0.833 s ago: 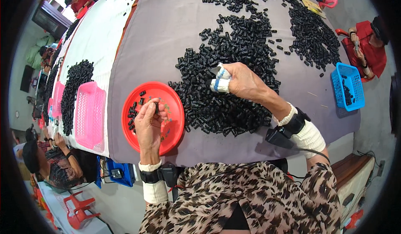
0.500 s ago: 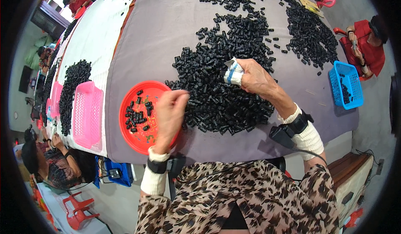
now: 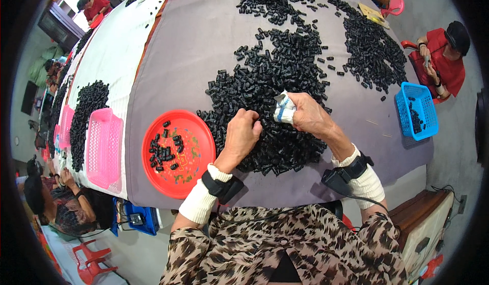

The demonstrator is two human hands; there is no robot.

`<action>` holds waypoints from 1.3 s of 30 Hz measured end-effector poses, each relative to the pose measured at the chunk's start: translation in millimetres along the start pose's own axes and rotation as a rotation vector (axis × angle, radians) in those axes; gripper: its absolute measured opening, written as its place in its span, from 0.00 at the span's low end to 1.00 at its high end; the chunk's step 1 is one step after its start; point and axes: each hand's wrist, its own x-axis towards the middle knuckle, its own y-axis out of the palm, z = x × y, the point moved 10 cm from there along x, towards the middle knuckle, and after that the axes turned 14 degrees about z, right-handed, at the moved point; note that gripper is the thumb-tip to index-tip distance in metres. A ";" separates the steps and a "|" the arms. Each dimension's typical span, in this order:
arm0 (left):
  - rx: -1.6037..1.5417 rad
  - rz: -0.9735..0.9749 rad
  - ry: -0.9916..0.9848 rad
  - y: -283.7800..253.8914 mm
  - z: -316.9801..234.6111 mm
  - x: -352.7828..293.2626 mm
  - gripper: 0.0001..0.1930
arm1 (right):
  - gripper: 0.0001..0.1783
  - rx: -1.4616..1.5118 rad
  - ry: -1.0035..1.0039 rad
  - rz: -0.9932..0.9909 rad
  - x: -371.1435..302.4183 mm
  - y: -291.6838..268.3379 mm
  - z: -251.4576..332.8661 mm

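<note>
Fingers (image 3: 256, 127) of the left hand (image 3: 238, 138), with black pieces (image 3: 254, 84) beneath and beyond

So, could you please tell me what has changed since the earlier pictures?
The left hand moved rightward from over the red plate to the pile of black pieces, apparently having let go of the piece it held. The right hand stays over the pile.

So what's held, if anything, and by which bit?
The right hand seems to grip a grey thing; the gripped end is hidden by wrapped fingers. The left hand curls over the pile; I can't tell if it's empty.
</note>
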 end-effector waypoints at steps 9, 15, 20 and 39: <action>-1.469 -0.134 -0.110 -73.5 0.3 -40.3 0.09 | 0.10 -0.073 -0.309 -0.048 21.1 42.1 69.5; -1.540 -0.257 0.017 -109.2 -7.3 -60.9 0.09 | 0.10 -0.015 -0.265 0.046 30.9 70.4 104.7; -1.582 -0.148 0.096 -116.6 -18.2 -58.1 0.12 | 0.11 0.066 -0.242 0.078 33.7 71.9 109.9; -1.564 -0.190 0.006 -100.3 -19.2 -44.5 0.10 | 0.16 -0.102 -0.377 -0.055 16.0 54.2 111.8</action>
